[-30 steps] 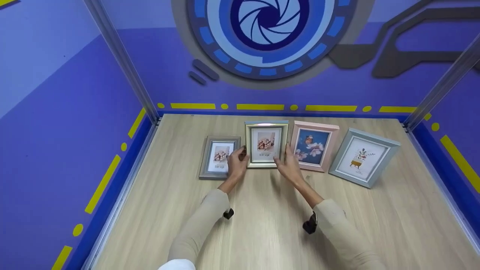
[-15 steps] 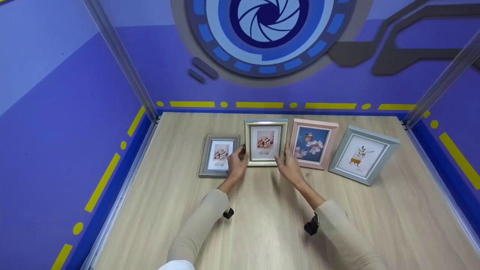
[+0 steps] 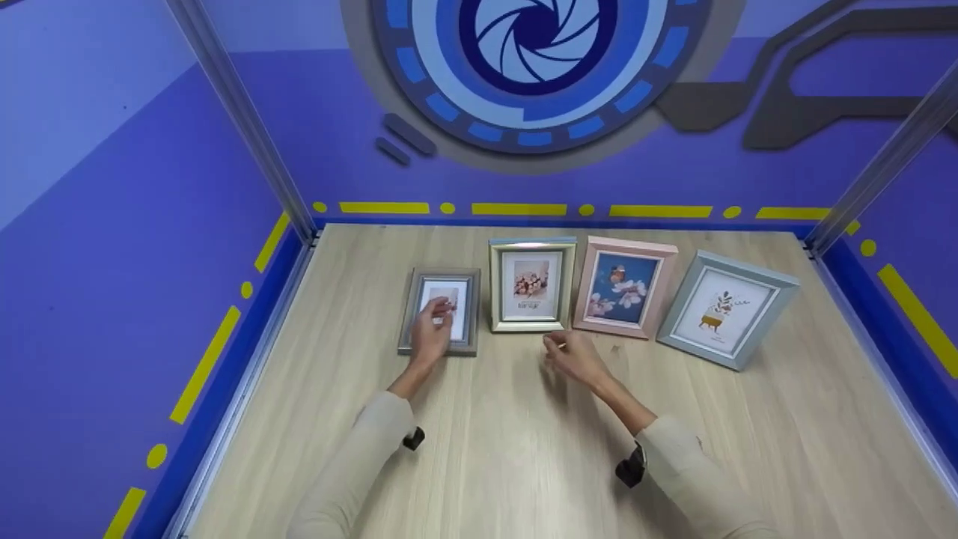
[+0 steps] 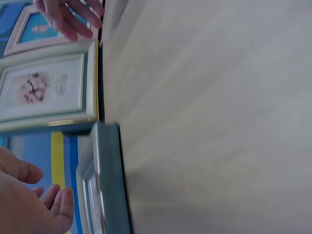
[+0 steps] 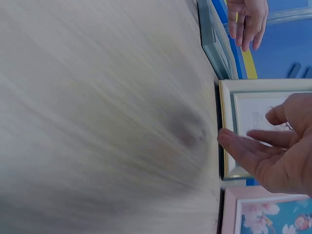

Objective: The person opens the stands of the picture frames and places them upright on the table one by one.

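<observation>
Several picture frames stand along the back of the table. My left hand [image 3: 432, 333] hovers over the silver-grey picture frame [image 3: 465, 308], which appears to lie flat; the hand covers part of its picture. In the left wrist view, the left hand's fingers [image 4: 62, 202] are loosely bent around nothing. The gold picture frame [image 3: 531, 288] stands upright, untouched by either hand. Just in front of its lower right corner is my right hand [image 3: 578, 358], with relaxed fingers [image 5: 243, 151] and nothing held. Beside it stands the pink picture frame [image 3: 625, 290] with a blossom picture.
At the far right a blue-grey picture frame [image 3: 726, 311] with a plant drawing stands at an angle. Behind the wooden table [image 3: 516, 457] rises a blue-purple wall [image 3: 419, 180] with yellow dashes. Metal posts [image 3: 247, 120] mark the corners.
Both hands have let go of the gold picture frame, which stays standing. The left hand has moved left over the silver-grey frame; the right hand has drawn back slightly towards the front.
</observation>
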A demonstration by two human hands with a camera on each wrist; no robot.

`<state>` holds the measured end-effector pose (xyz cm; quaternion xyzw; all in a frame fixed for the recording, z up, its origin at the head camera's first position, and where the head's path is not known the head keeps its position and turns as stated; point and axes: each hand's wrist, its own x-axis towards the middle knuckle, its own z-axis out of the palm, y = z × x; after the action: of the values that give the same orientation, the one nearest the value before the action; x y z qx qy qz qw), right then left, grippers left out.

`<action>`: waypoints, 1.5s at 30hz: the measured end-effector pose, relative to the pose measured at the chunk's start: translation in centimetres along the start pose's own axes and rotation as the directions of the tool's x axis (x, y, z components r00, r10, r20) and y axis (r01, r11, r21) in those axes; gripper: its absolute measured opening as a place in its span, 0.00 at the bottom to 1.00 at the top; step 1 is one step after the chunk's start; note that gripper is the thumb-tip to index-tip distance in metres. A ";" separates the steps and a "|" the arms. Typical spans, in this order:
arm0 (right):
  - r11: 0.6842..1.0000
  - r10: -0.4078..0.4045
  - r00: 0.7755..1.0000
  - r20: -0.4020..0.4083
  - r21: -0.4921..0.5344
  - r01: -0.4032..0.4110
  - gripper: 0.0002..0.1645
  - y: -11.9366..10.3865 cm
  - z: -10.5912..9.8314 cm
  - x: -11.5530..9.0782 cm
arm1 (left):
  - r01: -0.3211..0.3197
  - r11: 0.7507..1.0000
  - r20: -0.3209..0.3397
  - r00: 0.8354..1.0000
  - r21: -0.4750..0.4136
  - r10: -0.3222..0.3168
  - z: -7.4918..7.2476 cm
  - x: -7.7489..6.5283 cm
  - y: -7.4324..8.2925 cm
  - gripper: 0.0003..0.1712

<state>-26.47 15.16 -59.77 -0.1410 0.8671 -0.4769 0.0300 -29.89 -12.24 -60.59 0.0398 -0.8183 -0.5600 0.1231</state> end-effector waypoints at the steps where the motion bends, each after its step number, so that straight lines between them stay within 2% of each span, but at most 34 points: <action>1: 1.000 -0.012 0.999 0.047 0.019 0.012 0.16 -0.1 0.3 0.0 | 0.005 1.000 -0.011 1.000 0.017 -0.005 -0.5 0.0 -0.3 0.16; 4: 0.997 -0.079 0.986 0.147 0.020 0.077 0.16 -0.5 1.6 0.4 | 0.034 0.998 -0.049 0.998 0.062 -0.031 -2.2 0.0 -1.2 0.17; 7: 0.993 -0.114 0.971 0.210 -0.005 0.117 0.18 -1.2 3.6 1.0 | 0.059 0.993 -0.093 0.994 0.105 -0.049 -4.0 -0.2 -2.5 0.18; 10: 0.990 -0.135 0.961 0.240 0.004 0.139 0.20 -1.9 5.7 1.7 | 0.102 0.986 -0.150 0.985 0.134 -0.081 -5.5 -0.3 -4.0 0.17; 13: 0.991 -0.137 0.961 0.242 0.040 0.131 0.22 -2.3 7.3 2.2 | 0.146 0.978 -0.175 0.977 0.146 -0.120 -6.4 -0.5 -5.1 0.16; 17: 0.994 -0.104 0.966 0.238 0.052 0.094 0.29 -2.7 8.8 2.4 | 0.179 0.971 -0.145 0.977 0.160 -0.156 -6.6 -0.8 -5.9 0.15; 21: 0.996 -0.083 0.973 0.213 0.036 0.077 0.33 -3.0 9.6 2.6 | 0.174 0.967 -0.080 0.984 0.188 -0.161 -6.4 -1.1 -5.8 0.16; 24: 0.996 -0.078 0.980 0.182 0.047 0.071 0.32 -3.3 9.9 2.9 | 0.130 0.963 -0.035 0.992 0.235 -0.125 -6.1 -1.3 -5.5 0.16; 27: 0.996 -0.064 0.985 0.158 0.070 0.053 0.28 -3.5 10.0 3.0 | 0.098 0.958 -0.017 0.995 0.269 -0.097 -5.8 -1.5 -5.1 0.16; 30: 0.996 -0.039 0.989 0.141 0.087 0.027 0.27 -3.8 10.1 3.1 | 0.124 0.952 -0.019 0.992 0.278 -0.124 -5.7 -1.7 -4.6 0.18; 33: 0.997 -0.009 0.992 0.125 0.081 -0.001 0.27 -3.9 10.1 3.1 | 0.192 0.945 -0.018 0.981 0.267 -0.194 -5.7 -1.7 -4.1 0.19; 38: 0.992 0.050 0.993 0.111 0.107 -0.062 0.34 -4.0 10.2 3.5 | 0.301 0.925 -0.032 0.953 0.230 -0.302 -6.5 -1.2 -3.5 0.16; 41: 0.985 0.096 0.992 0.082 0.132 -0.106 0.37 -4.1 10.2 3.8 | 0.392 0.916 -0.007 0.920 0.079 -0.393 -7.2 -0.8 -3.5 0.12; 43: 0.979 0.119 0.991 0.064 0.158 -0.128 0.35 -4.4 10.1 3.9 | 0.445 0.896 0.019 0.895 -0.004 -0.445 -7.7 -0.7 -3.6 0.10; 45: 0.973 0.124 0.991 0.041 0.190 -0.130 0.33 -4.7 10.2 4.0 | 0.493 0.867 0.054 0.870 -0.075 -0.490 -8.1 -0.7 -3.5 0.12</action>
<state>-27.39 3.35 -61.00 -0.0887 0.8235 -0.5536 0.0864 -27.51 -20.77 -61.18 0.2321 -0.7582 -0.6083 -0.0356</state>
